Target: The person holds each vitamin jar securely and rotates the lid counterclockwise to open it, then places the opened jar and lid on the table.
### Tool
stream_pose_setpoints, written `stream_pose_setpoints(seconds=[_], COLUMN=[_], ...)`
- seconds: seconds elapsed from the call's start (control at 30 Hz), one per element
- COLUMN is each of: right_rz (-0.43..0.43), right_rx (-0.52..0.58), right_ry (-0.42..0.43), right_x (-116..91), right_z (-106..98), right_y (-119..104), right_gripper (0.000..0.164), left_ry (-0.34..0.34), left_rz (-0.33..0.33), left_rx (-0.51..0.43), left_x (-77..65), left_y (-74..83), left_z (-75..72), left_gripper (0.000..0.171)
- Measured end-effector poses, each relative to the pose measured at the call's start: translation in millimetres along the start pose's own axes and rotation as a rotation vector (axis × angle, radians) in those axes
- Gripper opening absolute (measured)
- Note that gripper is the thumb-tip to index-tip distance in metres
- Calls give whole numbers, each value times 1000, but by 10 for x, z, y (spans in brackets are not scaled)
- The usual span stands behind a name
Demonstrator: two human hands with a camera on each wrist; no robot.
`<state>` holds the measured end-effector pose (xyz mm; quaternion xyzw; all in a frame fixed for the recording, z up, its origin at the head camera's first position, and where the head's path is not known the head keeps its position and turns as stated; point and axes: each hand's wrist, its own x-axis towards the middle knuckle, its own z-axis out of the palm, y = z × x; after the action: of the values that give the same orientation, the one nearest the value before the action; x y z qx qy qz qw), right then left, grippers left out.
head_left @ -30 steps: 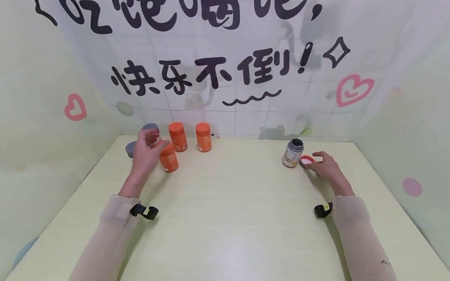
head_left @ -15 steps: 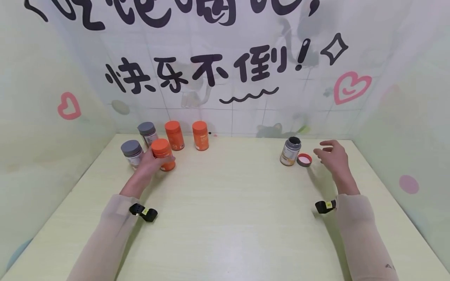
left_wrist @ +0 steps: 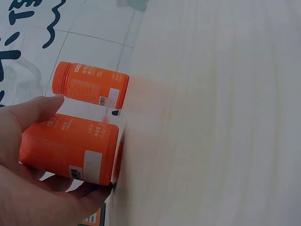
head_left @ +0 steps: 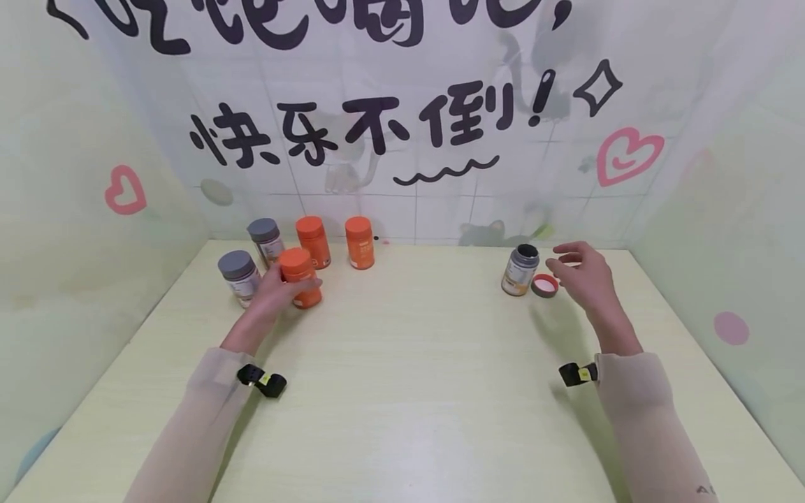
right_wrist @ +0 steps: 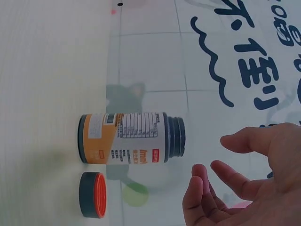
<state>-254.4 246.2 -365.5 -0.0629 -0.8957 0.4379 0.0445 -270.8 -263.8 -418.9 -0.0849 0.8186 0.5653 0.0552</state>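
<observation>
An upright orange jar (head_left: 302, 271) is gripped at the far left by the left hand (head_left: 272, 293); an upright, uncapped bottle (head_left: 519, 274) is seen at the far right, left of the nearer right hand (head_left: 586, 276), by whose parted fingers nothing is held.

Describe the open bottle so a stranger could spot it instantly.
On the table, look to the rear right, near the right hand. A loose cap lies there. The grey-necked bottle standing just left of it is the only one uncapped.
</observation>
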Motion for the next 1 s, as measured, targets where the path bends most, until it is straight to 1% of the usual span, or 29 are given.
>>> stream_pose_setpoints(seconds=[0.07, 0.2, 0.3, 0.4, 0.6, 0.67, 0.8, 0.9, 1.0], right_rz=[-26, -75, -110, -146, -200, -211, -233, -246, -247], right_rx=[-7, -13, -30, -51, -56, -61, -71, -87, -96], right_ry=[-12, -61, -101, -123, -161, -176, -199, -209, -218], right_x=[-31, -92, -137, -182, -245, -257, -274, -284, -306], right_z=[26, 106, 176, 237, 330, 352, 391, 428, 482], right_y=[-53, -151, -215, -276, -362, -371, -376, -381, -397], right_gripper=[50, 47, 45, 44, 41, 40, 38, 37, 37], left_ry=[-7, -42, -70, -106, -163, -192, -251, -293, -344], left_rz=[3, 44, 81, 116, 159, 173, 207, 233, 255], left_rx=[6, -3, -15, -6, 12, 29, 93, 144, 171], left_x=[-7, -40, -73, -107, -198, -242, -329, -399, -445], left_y=[20, 66, 95, 122, 213, 248, 295, 319, 331], left_z=[39, 164, 288, 418, 661, 748, 932, 1061, 1169], left_gripper=[88, 80, 73, 68, 63, 62, 60, 56, 52])
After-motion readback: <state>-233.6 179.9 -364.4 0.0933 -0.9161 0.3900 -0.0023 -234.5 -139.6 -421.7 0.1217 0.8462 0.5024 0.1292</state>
